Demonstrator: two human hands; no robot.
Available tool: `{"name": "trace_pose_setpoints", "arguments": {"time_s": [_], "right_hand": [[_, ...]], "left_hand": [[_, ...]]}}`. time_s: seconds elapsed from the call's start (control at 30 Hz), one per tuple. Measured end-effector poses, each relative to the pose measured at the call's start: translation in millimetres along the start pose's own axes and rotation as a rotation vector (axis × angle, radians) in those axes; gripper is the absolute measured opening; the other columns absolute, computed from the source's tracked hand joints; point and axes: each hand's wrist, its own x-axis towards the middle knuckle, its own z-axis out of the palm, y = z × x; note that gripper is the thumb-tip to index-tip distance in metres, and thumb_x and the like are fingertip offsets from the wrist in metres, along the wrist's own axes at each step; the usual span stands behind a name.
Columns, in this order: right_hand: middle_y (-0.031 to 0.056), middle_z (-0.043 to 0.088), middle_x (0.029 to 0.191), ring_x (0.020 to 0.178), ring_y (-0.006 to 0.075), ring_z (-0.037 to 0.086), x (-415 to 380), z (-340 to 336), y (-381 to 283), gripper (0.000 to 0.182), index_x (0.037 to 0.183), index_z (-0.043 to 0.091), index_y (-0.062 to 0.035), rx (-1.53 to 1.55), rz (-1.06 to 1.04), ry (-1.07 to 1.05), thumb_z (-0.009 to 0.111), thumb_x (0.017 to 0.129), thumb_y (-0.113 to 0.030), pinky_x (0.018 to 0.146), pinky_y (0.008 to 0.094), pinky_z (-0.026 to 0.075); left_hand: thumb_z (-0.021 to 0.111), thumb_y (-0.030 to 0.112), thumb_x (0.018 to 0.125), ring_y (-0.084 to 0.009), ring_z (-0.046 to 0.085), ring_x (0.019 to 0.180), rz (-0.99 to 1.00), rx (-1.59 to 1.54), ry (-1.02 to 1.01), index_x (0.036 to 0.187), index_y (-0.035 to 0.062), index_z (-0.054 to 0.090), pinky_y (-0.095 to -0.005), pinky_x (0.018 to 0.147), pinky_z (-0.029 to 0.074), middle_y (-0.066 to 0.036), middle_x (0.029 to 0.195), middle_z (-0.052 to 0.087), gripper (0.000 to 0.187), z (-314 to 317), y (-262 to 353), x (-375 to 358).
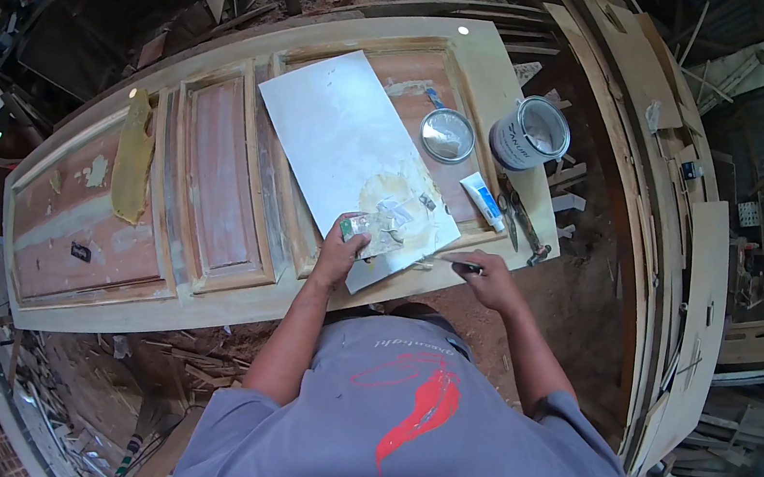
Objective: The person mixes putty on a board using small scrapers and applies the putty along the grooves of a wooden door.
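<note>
My left hand (338,254) is closed on a small flat piece with a green corner (350,228), held over the near end of a white board (319,132). Wrapped round the dark handle of a putty knife (467,267), my right hand (489,283) is at the board's near right edge. The knife's thin blade points left toward the board. Pale filler (398,197) is smeared over that end of the board. The board lies on a panelled wooden door (137,313) that has patches of filler on it.
Right of the board are a round lid (447,136), a large can (530,134), a white and blue tube (483,201), scissors (508,219) and a hammer (537,254). A yellowish strip (133,160) lies on the door's left part. Long planks (628,156) stand at the right.
</note>
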Motion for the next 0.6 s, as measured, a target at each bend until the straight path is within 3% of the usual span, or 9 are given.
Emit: {"name": "trace_pose_setpoints", "arguments": {"time_s": [0.1, 0.2, 0.3, 0.33, 0.6], "right_hand": [[0.011, 0.079, 0.117, 0.103, 0.0214, 0.07, -4.4, -3.1, -14.6, 0.034, 0.126, 0.079, -0.0162, 0.429, -0.173, 0.09, 0.074, 0.095, -0.003, 0.101, 0.0351, 0.054], [0.0075, 0.078, 0.126, 0.115, 0.0221, 0.066, 1.8, 3.3, -33.3, 0.033, 0.124, 0.08, -0.0135, 0.373, -0.373, 0.097, 0.073, 0.095, 0.001, 0.105, 0.0368, 0.05], [0.0063, 0.078, 0.126, 0.128, 0.0236, 0.058, 9.4, 13.2, -32.9, 0.032, 0.122, 0.081, -0.0152, 0.273, -0.465, 0.092, 0.075, 0.094, -0.001, 0.11, 0.039, 0.046], [0.0055, 0.078, 0.127, 0.133, 0.027, 0.055, 8.2, 14.8, -34.2, 0.032, 0.121, 0.082, -0.017, 0.249, -0.45, 0.095, 0.076, 0.093, -0.003, 0.114, 0.0413, 0.043], [0.0074, 0.077, 0.129, 0.134, 0.0282, 0.056, 5.7, 10.2, -27.1, 0.034, 0.121, 0.082, -0.018, 0.109, -0.464, 0.215, 0.075, 0.091, -0.003, 0.115, 0.0422, 0.041]], "left_hand": [[0.066, 0.004, 0.096, -0.0152, 0.066, 0.102, -0.118, -0.074, -0.1, 0.137, 0.0023, 0.055, -0.0311, 0.091, 0.056, -0.007, 0.116, 0.068, 0.042, 2.4, -4.6, 4.9], [0.067, 0.011, 0.096, -0.0158, 0.068, 0.098, -0.194, -0.142, -0.278, 0.142, 0.0036, 0.054, -0.0298, 0.076, 0.06, -0.007, 0.119, 0.068, 0.049, 18.2, 5.7, 0.3], [0.062, 0.002, 0.094, -0.0199, 0.07, 0.104, -0.28, -0.333, -0.295, 0.141, 0.0023, 0.052, -0.0327, 0.088, 0.06, -0.011, 0.121, 0.067, 0.048, 42.5, 40.1, -13.8], [0.061, 0.002, 0.095, -0.0198, 0.07, 0.103, -0.268, -0.356, -0.31, 0.142, 0.0023, 0.052, -0.0321, 0.086, 0.06, -0.011, 0.121, 0.067, 0.048, 44.3, 43.8, -12.6], [0.063, 0.009, 0.094, -0.0184, 0.07, 0.096, -0.191, -0.402, -0.32, 0.145, 0.0034, 0.05, -0.03, 0.071, 0.061, -0.011, 0.122, 0.067, 0.053, 40.8, 48.6, -9.4]]}}
